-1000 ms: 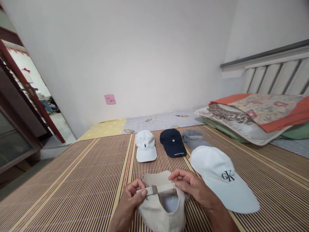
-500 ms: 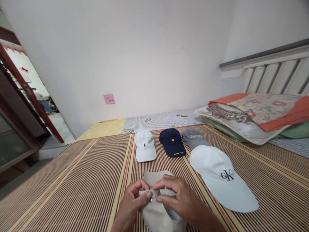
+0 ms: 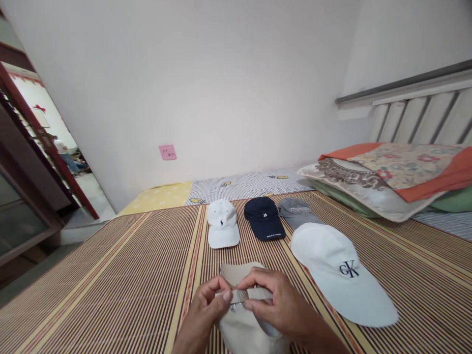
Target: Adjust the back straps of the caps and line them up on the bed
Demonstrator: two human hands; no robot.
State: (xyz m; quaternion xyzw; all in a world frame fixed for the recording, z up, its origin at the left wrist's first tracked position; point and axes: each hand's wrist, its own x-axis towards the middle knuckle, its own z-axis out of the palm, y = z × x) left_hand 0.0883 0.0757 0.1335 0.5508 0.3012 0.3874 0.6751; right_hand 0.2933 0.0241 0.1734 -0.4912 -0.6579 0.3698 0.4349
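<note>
A beige baseball cap (image 3: 238, 327) lies at the bottom middle, its brim pointing away from me and its back strap facing up. My left hand (image 3: 206, 307) pinches the left part of the strap between thumb and forefinger. On the other side of the metal buckle (image 3: 242, 295), my right hand (image 3: 275, 300) grips the strap the same way. A small metal ring (image 3: 233, 307) shows just below the strap. Beyond the hands stand a white cap (image 3: 223, 223), a navy cap (image 3: 264, 219) and a grey cap (image 3: 297, 211). To the right rests a larger white cap (image 3: 339, 270) with black letters.
A striped bamboo mat (image 3: 110, 275) covers the bed. Pillows under a floral cloth (image 3: 409, 162) are piled at the right, near a radiator (image 3: 424, 115). A pink note (image 3: 167, 152) is stuck to the wall. Through the doorway at left, a person (image 3: 64, 152) is visible.
Both hands stay on the strap and have shifted very slightly right in view. The buckle and the ring under it show a little more clearly. The other caps rest as before.
</note>
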